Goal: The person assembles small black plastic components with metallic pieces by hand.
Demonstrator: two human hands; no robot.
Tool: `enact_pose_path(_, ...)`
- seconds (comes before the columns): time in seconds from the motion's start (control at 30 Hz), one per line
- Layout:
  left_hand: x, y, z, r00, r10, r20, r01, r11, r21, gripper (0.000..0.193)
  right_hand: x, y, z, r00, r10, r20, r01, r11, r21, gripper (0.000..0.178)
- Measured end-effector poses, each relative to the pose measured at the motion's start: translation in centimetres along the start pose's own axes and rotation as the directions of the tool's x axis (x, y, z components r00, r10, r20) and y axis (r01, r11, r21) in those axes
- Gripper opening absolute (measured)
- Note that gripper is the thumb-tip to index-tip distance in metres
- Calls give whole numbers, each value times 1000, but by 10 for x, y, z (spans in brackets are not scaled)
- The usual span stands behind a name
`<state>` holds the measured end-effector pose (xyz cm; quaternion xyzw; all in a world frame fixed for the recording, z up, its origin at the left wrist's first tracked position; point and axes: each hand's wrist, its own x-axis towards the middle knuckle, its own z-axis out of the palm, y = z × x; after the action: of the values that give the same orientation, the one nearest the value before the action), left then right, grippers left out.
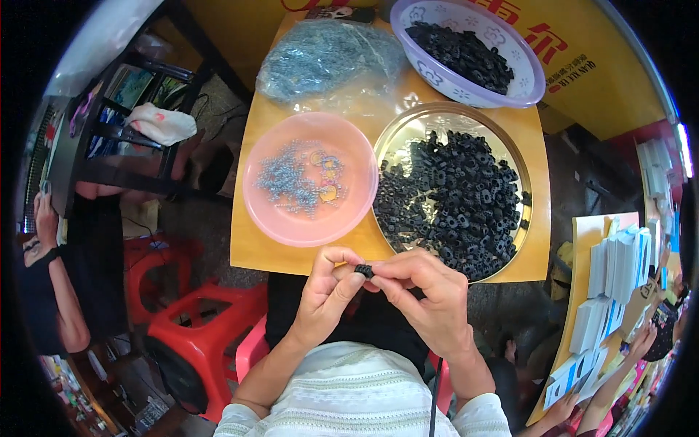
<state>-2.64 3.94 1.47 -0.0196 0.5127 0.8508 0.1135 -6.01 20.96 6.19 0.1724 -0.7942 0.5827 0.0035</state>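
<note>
A small black plastic part is pinched between my two hands, just off the near edge of the table. My left hand grips it from the left with thumb and forefinger. From the right, the fingertips of my right hand close on it too; whether they hold a second tiny piece is hidden. Ahead on the left sits a pink plastic bowl with many small metal springs in it. Beside it, a round gold tray bears a heap of similar black parts.
A lilac basin of black parts stands at the table's far right, by a clear plastic bag of small greyish pieces. Red stools are at my left. Co-workers sit on both sides, with stacked white boxes on the right-hand table.
</note>
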Motion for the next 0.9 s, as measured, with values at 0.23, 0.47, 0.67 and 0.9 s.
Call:
enact_pose_path(0.23, -11, -5, -3, 992, 8, 124, -42, 960, 276, 19, -17, 2, -18, 927, 325, 189, -362, 906, 220, 11)
enact_pose_path(0.47, -8, -5, -8, 962, -70, 265, 35, 990, 136, 16, -27, 16, -28, 859, 374, 349, -496, 778, 387, 12)
enact_pose_path(0.67, -12, -11, 2, 938, -181, 296, 216, 972, -90, 18, -28, 26, -27, 748, 389, 538, -661, 511, 549, 18)
enact_pose_path(0.9, -10, -6, -5, 949, -102, 298, 61, 988, 144, 19, -12, 25, -25, 858, 304, 415, -485, 744, 459, 11)
